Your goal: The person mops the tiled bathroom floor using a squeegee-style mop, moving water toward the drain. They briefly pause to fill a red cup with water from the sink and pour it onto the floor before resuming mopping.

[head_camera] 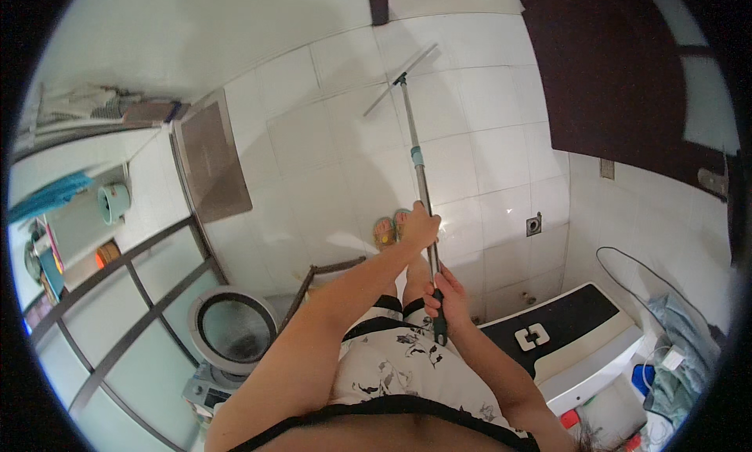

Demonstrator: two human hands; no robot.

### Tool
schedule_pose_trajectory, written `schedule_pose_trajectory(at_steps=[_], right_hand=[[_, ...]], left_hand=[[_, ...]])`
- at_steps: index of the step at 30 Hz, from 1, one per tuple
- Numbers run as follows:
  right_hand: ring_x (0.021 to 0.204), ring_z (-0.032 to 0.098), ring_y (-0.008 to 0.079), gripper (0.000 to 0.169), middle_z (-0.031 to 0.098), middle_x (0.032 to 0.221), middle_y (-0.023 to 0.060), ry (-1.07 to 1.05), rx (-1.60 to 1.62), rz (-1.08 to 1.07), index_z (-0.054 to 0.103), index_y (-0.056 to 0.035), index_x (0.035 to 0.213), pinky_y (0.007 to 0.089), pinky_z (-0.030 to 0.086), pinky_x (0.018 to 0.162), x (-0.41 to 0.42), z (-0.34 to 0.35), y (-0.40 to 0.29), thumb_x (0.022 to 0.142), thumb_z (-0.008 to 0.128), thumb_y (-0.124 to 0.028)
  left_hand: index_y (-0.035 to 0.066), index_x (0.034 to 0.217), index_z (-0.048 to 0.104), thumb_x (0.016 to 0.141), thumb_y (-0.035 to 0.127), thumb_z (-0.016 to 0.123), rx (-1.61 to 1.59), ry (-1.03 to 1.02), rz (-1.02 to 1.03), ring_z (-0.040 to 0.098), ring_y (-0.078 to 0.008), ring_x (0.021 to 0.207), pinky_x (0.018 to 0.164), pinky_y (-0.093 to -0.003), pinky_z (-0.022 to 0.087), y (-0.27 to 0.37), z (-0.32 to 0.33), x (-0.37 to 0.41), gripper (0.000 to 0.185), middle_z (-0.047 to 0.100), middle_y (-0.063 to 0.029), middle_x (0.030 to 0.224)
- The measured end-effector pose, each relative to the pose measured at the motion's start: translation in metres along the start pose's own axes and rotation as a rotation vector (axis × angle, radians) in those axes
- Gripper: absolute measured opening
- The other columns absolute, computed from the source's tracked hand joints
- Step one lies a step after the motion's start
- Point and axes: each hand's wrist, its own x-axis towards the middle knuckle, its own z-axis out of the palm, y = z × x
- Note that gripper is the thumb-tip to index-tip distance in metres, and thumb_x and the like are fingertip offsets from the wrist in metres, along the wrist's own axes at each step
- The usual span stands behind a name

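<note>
A long-handled floor squeegee stretches away from me, its thin blade resting slanted across white tiles in the upper middle. My left hand is wrapped around the metal pole about halfway up. Lower down, close to my body, my right hand grips the black handle end. A light blue-green collar joins two pole sections above my left hand. Sandals on my feet show just left of the pole.
To the left lie a brown mat, a sliding-door frame and a front-loading washing machine with a round door. At right are a floor drain, a white appliance with a black panel, a cable and a dark door.
</note>
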Motion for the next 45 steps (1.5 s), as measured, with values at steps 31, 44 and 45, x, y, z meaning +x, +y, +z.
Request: schedule_pose_trajectory(at_steps=[31, 44, 45], right_hand=[[0.046, 0.041, 0.0088, 0.043, 0.047, 0.069, 0.002, 0.164, 0.032, -0.152, 0.039, -0.011, 0.13, 0.0232, 0.037, 0.04, 0.019, 0.16, -0.116, 0.088, 0.046, -0.013], [0.047, 0.04, 0.0071, 0.017, 0.048, 0.073, 0.0032, -0.091, 0.103, -0.313, 0.047, -0.0042, 0.103, 0.0203, 0.034, 0.035, 0.07, 0.177, -0.248, 0.09, 0.047, -0.016], [0.047, 0.04, 0.0071, 0.017, 0.048, 0.072, 0.0033, -0.072, 0.125, -0.314, 0.047, -0.0043, 0.103, 0.0202, 0.034, 0.035, 0.077, 0.174, -0.259, 0.09, 0.047, -0.016]], left_hand=[[-0.007, 0.094, 0.034, 0.081, 0.01, 0.047, -0.33, -0.428, -0.153, 0.054, -0.0232, 0.047, 0.039, -0.0337, 0.047, 0.13, -0.1, 0.094, 0.025, 0.05, -0.0141, 0.066], [-0.001, 0.087, 0.039, 0.084, 0.011, 0.045, -0.444, -0.332, -0.09, 0.055, -0.0248, 0.053, 0.045, -0.0377, 0.051, 0.285, -0.13, 0.205, 0.014, 0.049, -0.011, 0.068], [-0.001, 0.087, 0.04, 0.084, 0.011, 0.046, -0.443, -0.331, -0.096, 0.056, -0.0249, 0.053, 0.046, -0.0379, 0.052, 0.293, -0.122, 0.217, 0.013, 0.049, -0.011, 0.068]])
